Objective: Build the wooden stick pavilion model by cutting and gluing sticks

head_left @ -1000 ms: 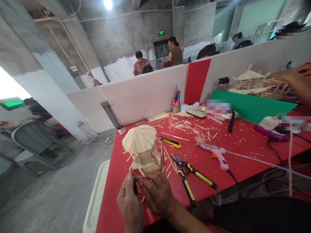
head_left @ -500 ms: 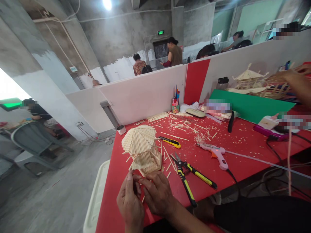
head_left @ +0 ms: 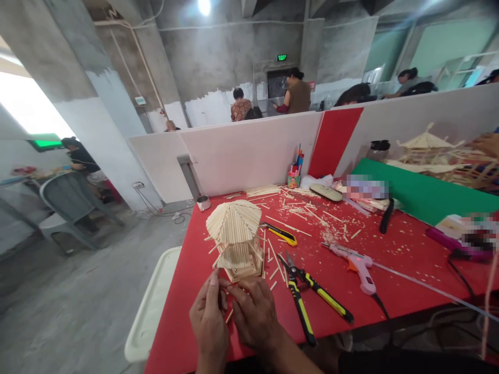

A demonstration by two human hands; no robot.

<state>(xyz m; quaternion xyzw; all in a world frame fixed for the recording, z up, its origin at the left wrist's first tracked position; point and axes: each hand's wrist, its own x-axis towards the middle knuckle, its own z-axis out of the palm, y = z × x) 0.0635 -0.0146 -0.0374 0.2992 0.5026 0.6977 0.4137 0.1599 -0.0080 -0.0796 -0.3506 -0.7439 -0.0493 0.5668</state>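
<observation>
A small pavilion model (head_left: 234,221) made of pale wooden sticks, with a ribbed conical roof, stands on the red tabletop near its left side. My left hand (head_left: 210,317) is closed, thumb and fingers pinched together in front of the model, its fingertips by the lower corner of a stick panel (head_left: 236,258). Beside it my right hand (head_left: 255,314) has its fingers curled in toward the left fingertips. Whatever they pinch is too small or hidden to make out. A short stick (head_left: 229,316) shows between the hands.
Right of the model lie pruning shears (head_left: 298,285), a yellow utility knife (head_left: 280,234) and a pink glue gun (head_left: 356,262) with its cord. Loose sticks (head_left: 265,192) and chips are scattered behind. A white partition (head_left: 249,153) borders the table; other people are beyond it.
The camera view has turned left, so the scene sits farther right. Both hands keep nearly the same pinched pose in front of the model.
</observation>
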